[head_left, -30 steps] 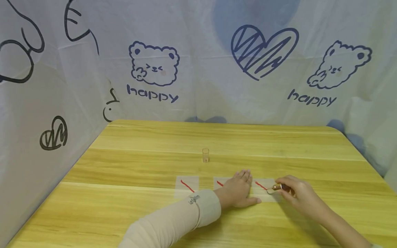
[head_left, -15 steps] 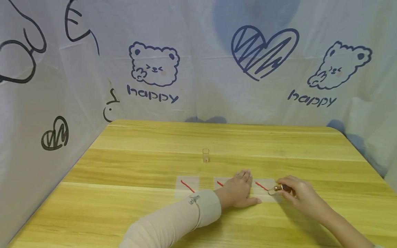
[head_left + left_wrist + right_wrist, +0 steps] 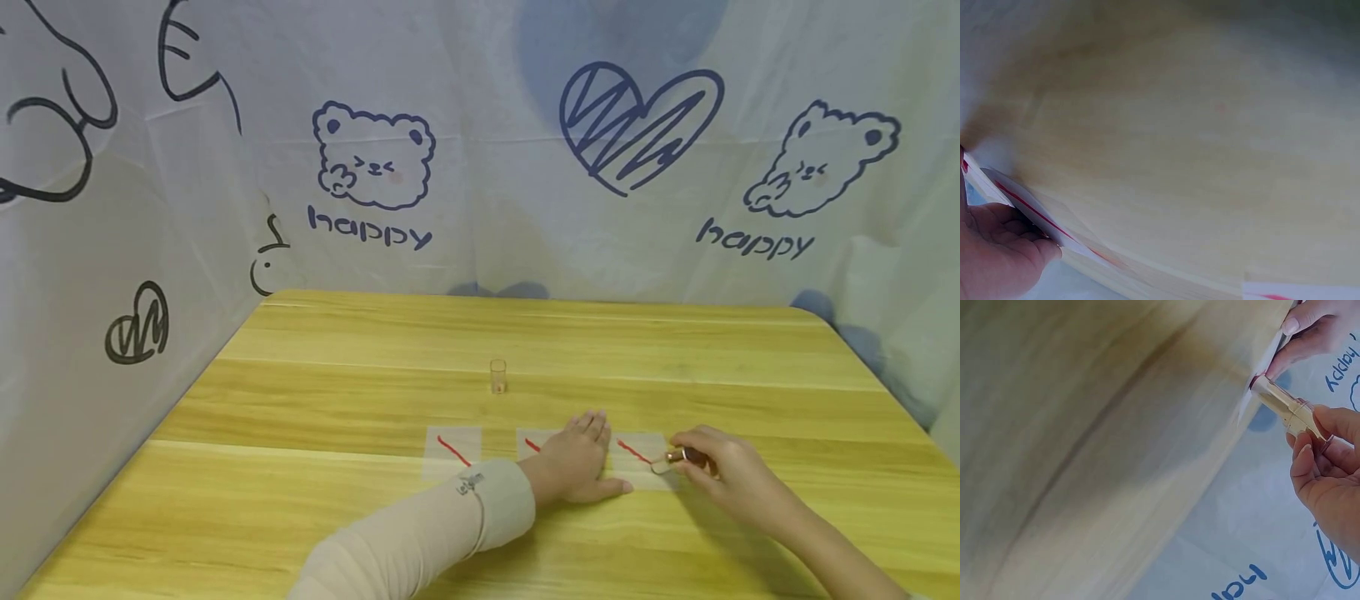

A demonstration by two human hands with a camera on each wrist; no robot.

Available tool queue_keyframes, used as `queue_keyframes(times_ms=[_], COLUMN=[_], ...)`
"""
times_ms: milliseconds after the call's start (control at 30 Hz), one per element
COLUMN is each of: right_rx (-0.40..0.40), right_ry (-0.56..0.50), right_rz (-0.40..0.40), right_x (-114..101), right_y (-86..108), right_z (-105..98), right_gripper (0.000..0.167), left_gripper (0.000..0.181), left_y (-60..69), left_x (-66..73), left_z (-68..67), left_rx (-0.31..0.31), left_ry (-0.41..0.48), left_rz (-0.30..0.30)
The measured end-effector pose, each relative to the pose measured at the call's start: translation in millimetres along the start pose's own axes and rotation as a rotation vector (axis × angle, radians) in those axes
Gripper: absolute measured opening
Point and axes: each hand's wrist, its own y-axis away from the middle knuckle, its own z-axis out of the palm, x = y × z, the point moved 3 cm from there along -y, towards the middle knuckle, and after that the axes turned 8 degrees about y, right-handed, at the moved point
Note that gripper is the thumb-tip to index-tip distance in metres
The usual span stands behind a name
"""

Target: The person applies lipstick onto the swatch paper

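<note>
Head cam's got the left hand [image 3: 573, 462] flat over the middle paper [image 3: 542, 435], probably bracing, and right of it the right hand [image 3: 723, 467], apart, pinches a lipstick [image 3: 1291, 409], slanted, far as I can tell, to meet another paper [image 3: 637, 473].

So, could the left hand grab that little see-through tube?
Probably yes: the left hand holds nothing, and nothing stands between it and the tube. It would have to lift off the middle paper.

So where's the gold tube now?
In the head view, the gold tube is right of centre, in the right hand, its tip at the red line on the rightmost paper.
</note>
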Motion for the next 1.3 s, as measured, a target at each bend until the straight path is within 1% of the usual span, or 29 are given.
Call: queue_keyframes(times_ms=[267, 567, 900, 1300], right_rx=[-0.022, 0.002, -0.025, -0.01], right_ry=[0.001, -0.004, -0.003, -0.004], right_rz=[0.016, -0.025, -0.012, -0.038], right_x=[0.5, 2.6, 3.7, 4.8], right_y=[0.3, 1.4, 2.8, 2.9], right_z=[-1.2, -1.8, -2.1, -3.6], right_gripper=[0.023, 0.024, 0.024, 0.025], left_gripper=[0.08, 0.081, 0.08, 0.08], left_y=[0.0, 2.5, 2.8, 3.3], left_x=[0.1, -0.4, 0.4, 0.3], left_z=[0.2, -1.4, -0.4, -1.9], left_rx=[0.007, 0.002, 0.021, 0.016], left_ry=[0.006, 0.027, 0.029, 0.031], left_rz=[0.001, 0.0, 0.01, 0.013])
